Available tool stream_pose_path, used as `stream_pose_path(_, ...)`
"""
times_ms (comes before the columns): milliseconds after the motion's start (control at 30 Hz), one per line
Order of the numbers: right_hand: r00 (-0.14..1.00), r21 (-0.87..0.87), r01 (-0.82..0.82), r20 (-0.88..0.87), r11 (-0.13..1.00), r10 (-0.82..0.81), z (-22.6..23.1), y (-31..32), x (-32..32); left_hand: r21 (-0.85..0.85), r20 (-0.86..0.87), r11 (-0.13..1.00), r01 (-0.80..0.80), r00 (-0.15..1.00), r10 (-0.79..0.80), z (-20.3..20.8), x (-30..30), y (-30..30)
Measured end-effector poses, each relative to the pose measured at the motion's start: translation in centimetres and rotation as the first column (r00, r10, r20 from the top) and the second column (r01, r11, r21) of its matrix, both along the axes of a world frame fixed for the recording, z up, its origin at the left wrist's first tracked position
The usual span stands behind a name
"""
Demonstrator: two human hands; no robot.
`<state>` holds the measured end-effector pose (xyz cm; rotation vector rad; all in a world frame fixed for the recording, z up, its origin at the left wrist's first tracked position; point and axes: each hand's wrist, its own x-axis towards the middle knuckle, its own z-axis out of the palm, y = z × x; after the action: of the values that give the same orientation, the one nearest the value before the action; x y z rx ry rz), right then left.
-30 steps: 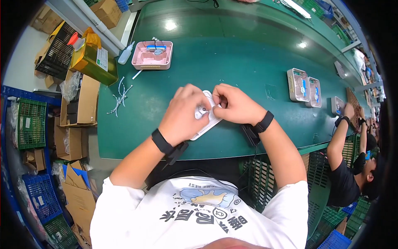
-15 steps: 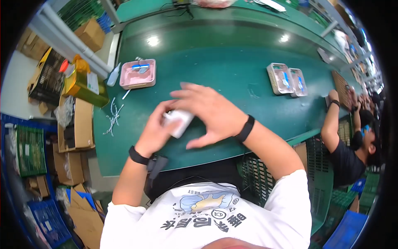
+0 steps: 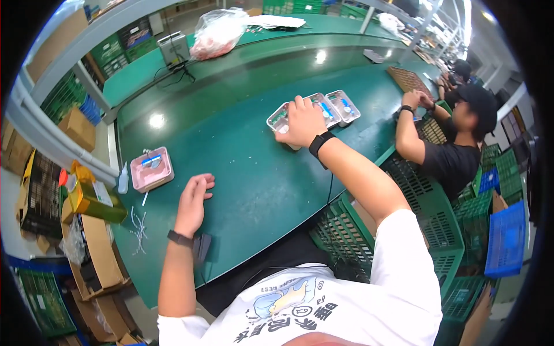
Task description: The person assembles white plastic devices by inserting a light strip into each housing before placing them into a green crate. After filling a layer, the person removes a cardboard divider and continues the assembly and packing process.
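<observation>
On the green counter, the right hand grips the nearest of three clear plastic trays, while the left hand rests flat, fingers loosely together, just beside a pink tray.

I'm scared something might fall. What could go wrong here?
The right hand reaches far across the green table and presses on the nearest clear tray; a push might bump it into the two trays beside it. The left hand lies flat near the table's edge, so the pink tray close by could get knocked.
</observation>
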<state>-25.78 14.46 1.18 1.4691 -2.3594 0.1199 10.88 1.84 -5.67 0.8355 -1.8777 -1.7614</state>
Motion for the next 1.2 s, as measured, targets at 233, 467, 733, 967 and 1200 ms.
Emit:
stream_pose_path(233, 0.975, 0.183, 0.204, 0.05, 0.962, -0.216, -0.8, 1.2, -9.7, -0.222, 0.029, 0.975, 0.013, 1.0, -0.007, -0.6, 0.4, 1.6)
stream_pose_path(467, 0.962, -0.354, -0.032, 0.242, 0.935, 0.124, 12.0, 13.9, -1.6, -0.475, 0.079, 0.874, 0.1, 0.994, -0.071, 0.4, 0.9, 1.9)
stream_pose_path(733, 0.522, 0.038, 0.537, 0.769, 0.843, -0.368, 8.3, 48.4, -0.1, -0.443, 0.167, 0.886, 0.134, 0.984, -0.066, -0.6, 0.9, 0.8)
stream_pose_path(967, 0.022, 0.339, 0.596, 0.899, 0.728, -0.437, -17.2, 58.3, 6.6, -0.454, 0.15, 0.882, 0.127, 0.987, -0.065, -2.5, 1.1, -0.9)
stream_pose_path(1200, 0.241, 0.477, 0.466, 0.742, 0.745, -0.625, -16.0, 52.9, 6.2, -0.477, 0.145, 0.872, 0.11, 0.988, -0.046, -2.7, 1.2, -1.5)
